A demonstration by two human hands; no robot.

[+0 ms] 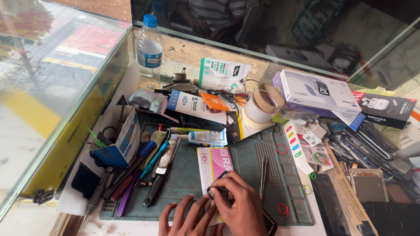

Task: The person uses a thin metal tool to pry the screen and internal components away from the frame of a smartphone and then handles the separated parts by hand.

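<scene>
While both hands work at the near edge of the green work mat point(245, 175), the head view lists as follows. Right hand point(240, 203): fingers curled and closed on a small dark device point(217, 190), pressing it down over a pink-and-white packet point(213, 162) that lies on the mat. Left hand point(186, 218): fingers spread, fingertips touching the lower edge of that packet just beside the device; it grips nothing that can be seen. The device is mostly covered by the fingers, so its kind and condition cannot be told.

Progress, as a judgement: the packet looks unopened or barely opened, and the device is not yet visibly dismantled or dressed; the work appears at an early stage.

Surroundings: tweezers point(263, 170) lying on the mat, untouched, to the right of the packet; screwdrivers and pens point(144, 175) heaped at the mat's left; a tape roll point(262, 105) behind; a plastic water bottle point(149, 50) at the far left of the counter point(183, 54); boxed accessories point(319, 91) at right.
</scene>
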